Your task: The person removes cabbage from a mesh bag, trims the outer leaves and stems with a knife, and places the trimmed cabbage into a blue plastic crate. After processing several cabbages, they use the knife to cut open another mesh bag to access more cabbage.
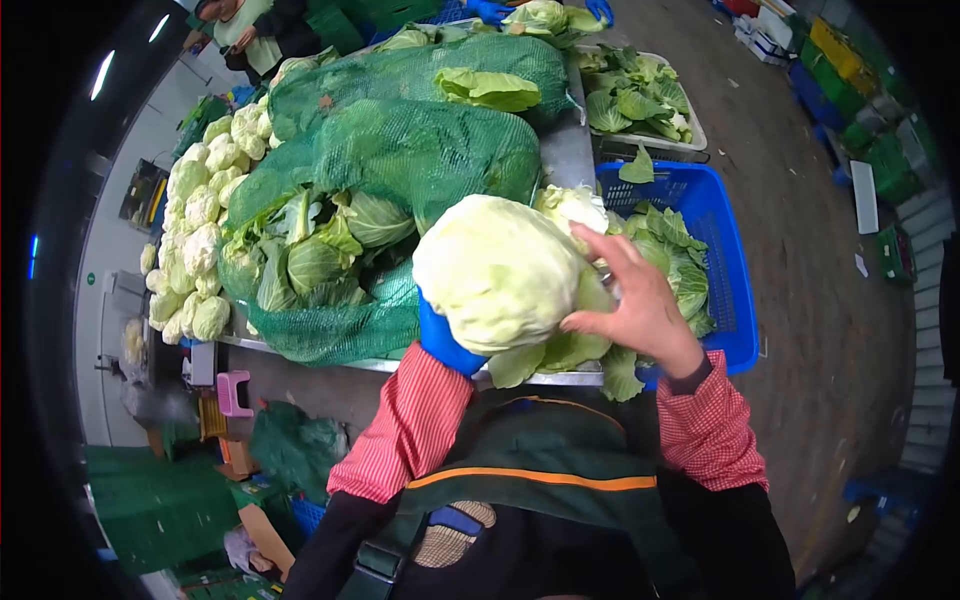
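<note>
My left hand (447, 338), in a blue glove, holds a large pale cabbage (497, 272) from below and the left, above the metal table's front edge. On the cabbage's right side is my bare right hand (640, 300), its thumb and fingers spread apart, close to the outer leaves; whether the fingertips touch them is unclear. Loose green leaves (575, 350) lie under and beside the cabbage. Just left of it, a green mesh sack (400, 150) gapes open with leafy cabbages (320, 265) in its mouth. Another pale head (572, 205) sits behind the held one.
A blue crate (735, 240) of leaves stands at the table's right, with a white tray (695, 130) of leaves beyond. Trimmed cabbages (205, 215) are piled at the left. Another mesh sack (400, 75) lies behind. Blue-gloved hands (490, 10) and a person (250, 30) are across the table.
</note>
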